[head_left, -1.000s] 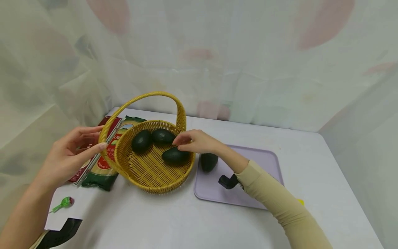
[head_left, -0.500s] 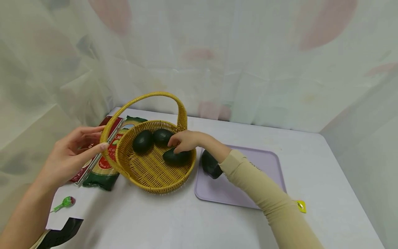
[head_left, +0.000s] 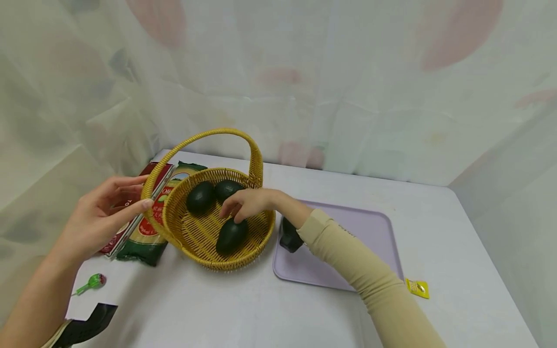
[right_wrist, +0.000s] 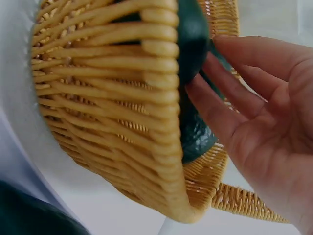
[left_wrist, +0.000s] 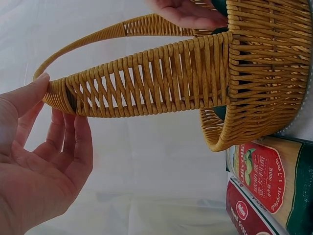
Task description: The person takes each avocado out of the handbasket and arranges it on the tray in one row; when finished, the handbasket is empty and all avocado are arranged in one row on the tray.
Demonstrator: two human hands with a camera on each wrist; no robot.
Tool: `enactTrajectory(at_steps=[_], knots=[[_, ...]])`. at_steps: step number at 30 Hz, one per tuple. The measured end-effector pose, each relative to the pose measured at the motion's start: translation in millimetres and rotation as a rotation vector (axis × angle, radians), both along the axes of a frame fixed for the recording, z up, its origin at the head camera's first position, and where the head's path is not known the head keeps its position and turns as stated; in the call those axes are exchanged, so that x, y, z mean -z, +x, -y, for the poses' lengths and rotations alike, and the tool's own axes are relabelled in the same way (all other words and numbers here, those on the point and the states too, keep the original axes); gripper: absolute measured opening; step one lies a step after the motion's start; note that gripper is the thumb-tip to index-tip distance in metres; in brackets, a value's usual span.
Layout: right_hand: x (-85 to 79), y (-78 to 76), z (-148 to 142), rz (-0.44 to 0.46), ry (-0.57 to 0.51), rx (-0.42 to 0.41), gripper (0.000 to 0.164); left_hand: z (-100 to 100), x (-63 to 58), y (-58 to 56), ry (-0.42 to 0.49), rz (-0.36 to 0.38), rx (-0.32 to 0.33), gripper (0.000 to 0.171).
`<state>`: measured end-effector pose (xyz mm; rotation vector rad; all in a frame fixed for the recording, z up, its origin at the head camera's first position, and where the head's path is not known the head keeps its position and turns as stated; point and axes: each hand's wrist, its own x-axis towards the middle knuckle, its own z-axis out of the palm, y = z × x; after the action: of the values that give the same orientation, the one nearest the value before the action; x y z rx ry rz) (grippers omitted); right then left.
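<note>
My left hand [head_left: 102, 215] pinches the handle of a yellow wicker basket [head_left: 191, 244] between thumb and fingers, as the left wrist view [left_wrist: 137, 83] confirms on the handle's woven side. Inside the basket lie three dark green avocados: one at the left [head_left: 200, 197], one at the back [head_left: 226, 189] and one toward the front [head_left: 232, 237]. My right hand [head_left: 250, 202] reaches over the basket's right rim, its loosely bent fingertips touching the top of the front avocado. From the right wrist side, the fingers [right_wrist: 220, 110] lie against avocado skin without wrapping round it.
Right of the basket, a lavender tray [head_left: 348, 222] bears a dark avocado [head_left: 289, 237], partly behind the right forearm. A green-red spaghetti pack [head_left: 145, 237] and a burgundy pack [head_left: 117, 239] lie left. A lollipop [head_left: 92, 282] is front left; a yellow packet [head_left: 417, 288] is right.
My right hand has moved left inside the basket. The avocado under it has shifted left and toward the front and turned. My left hand stays on the handle.
</note>
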<state>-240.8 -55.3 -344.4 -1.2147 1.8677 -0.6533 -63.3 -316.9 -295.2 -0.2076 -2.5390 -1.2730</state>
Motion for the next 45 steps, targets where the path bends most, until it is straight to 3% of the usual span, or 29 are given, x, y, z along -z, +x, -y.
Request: enactTrajectory(at_steps=[6,8,14,22,27,31,38,45], knots=[[-0.6,1.0,4.7,-0.138,0.076,0.012,0.041,-1.5,-0.8,-1.2,0.004,0.001,-0.019,0.047],[-3.1,1.3,6.0,-0.138,0.121,0.041,0.043,-2.1,-0.9,-1.2,0.008,-0.002,-0.028,0.046],[-5.2,2.4,9.0,0.019,0.187,0.128,0.045,-2.9,-0.9,-1.6,0.009,-0.002,-0.038,0.046],[5.5,-3.9,17.2,0.101,0.052,0.080,0.048,-3.0,-0.5,-1.7,0.015,-0.001,-0.037,0.045],[6.2,-3.1,23.1,0.124,0.039,0.047,0.046,-3.3,-0.5,-1.8,0.015,-0.001,-0.039,0.045],[5.1,-0.2,29.5,0.097,0.074,-0.011,0.043,-3.0,-0.3,-1.7,0.014,-0.006,-0.036,0.046],[6.0,5.8,36.6,0.221,0.174,0.010,0.044,-2.2,0.1,-1.3,0.018,-0.018,-0.029,0.046],[12.0,9.0,42.3,0.251,0.215,-0.020,0.052,-2.1,0.2,-1.0,0.028,-0.016,-0.024,0.047]])
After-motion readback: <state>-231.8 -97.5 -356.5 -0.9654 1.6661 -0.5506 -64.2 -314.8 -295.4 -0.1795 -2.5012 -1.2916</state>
